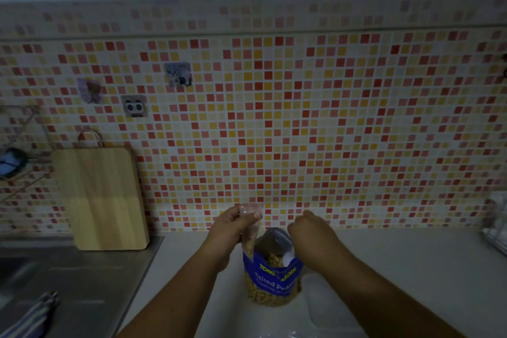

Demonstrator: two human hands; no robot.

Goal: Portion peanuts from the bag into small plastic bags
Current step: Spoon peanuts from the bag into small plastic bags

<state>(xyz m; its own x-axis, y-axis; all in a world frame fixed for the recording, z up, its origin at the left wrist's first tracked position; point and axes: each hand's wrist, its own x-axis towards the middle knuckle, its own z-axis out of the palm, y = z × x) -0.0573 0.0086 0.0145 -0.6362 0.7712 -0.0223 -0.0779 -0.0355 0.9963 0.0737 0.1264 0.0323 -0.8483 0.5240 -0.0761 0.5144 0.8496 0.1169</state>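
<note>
A blue bag of salted peanuts [274, 280] stands open on the pale counter [397, 261], peanuts showing inside. My left hand [233, 223] pinches the top of a small clear plastic bag [251, 239] that hangs beside the big bag's left rim and holds some peanuts at its bottom. My right hand [312, 228] hovers over the big bag's mouth with its fingers closed downward on a white spoon [289, 256] dipped into the peanuts. The scene is dim.
A wooden cutting board [101, 197] leans on the tiled wall at the left, above a steel sink top [76, 282] with a striped cloth [30, 318]. A clear plastic piece [326, 307] lies right of the bag. A rack [496, 222] stands at the far right.
</note>
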